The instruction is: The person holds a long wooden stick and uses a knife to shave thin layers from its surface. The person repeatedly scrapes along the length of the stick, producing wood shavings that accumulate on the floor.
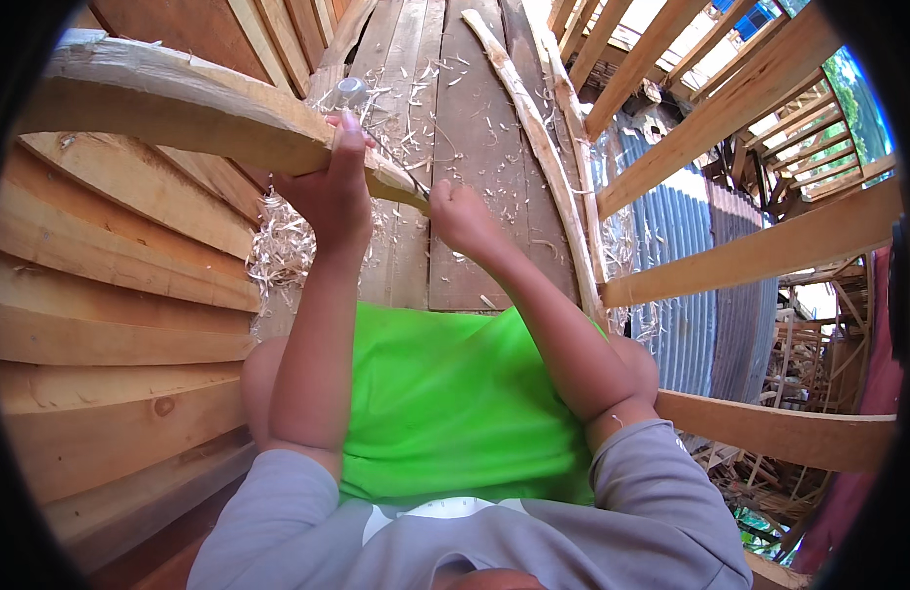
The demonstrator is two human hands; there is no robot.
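Note:
A long, pale length of wood [209, 123] slants from the upper left down toward the middle. My left hand [335, 187] is closed round it near its narrower end, with the thumb on top. At that tip my right hand [459, 218] makes a fist around a knife [420, 188]. Only a bit of its thin dark blade shows, against the wood; the handle is hidden in my fingers. Curled wood shavings [288, 241] are heaped below my left wrist, and more lie scattered over the plank floor [475, 147].
A small round clear container [351, 92] stands just beyond my left hand. Two long stripped poles [534, 128] lie along the floor's right side. Upright boards [121, 324] wall the left; a slatted wooden railing [750, 251] bounds the right, with corrugated metal sheets [671, 285] beyond it.

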